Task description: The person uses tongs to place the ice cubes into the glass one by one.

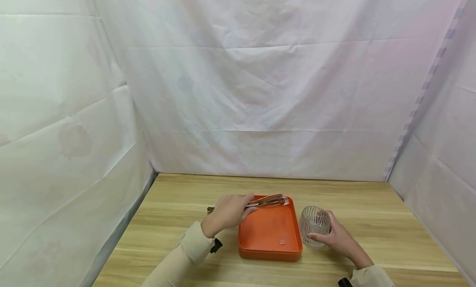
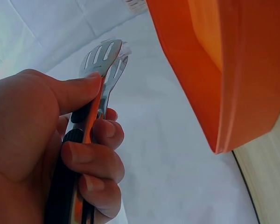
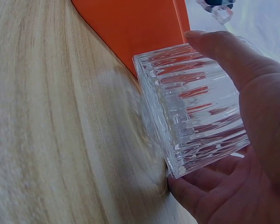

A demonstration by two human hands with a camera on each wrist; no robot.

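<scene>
My left hand [image 1: 228, 212] grips metal tongs [image 2: 102, 58] with slotted ends and black handle parts, held over the back of the orange tray [image 1: 270, 255]. A clear ice-like piece [image 2: 125, 49] sits between the tong tips. Another small clear cube [image 1: 282, 240] lies on the tray floor near its front right. With thumb and fingers curled round it, my right hand [image 1: 336, 237] holds a clear ribbed glass [image 1: 312, 225], mouth upward, just right of the tray. Close over the wooden table, the glass base [image 3: 156, 121] shows in the right wrist view.
The wooden table [image 1: 372, 212] stretches out on both sides of the tray. White cloth [image 1: 260, 92] hangs behind it and along both sides. Black wrist devices [image 1: 216, 245] show at the beige sleeves [image 1: 197, 241].
</scene>
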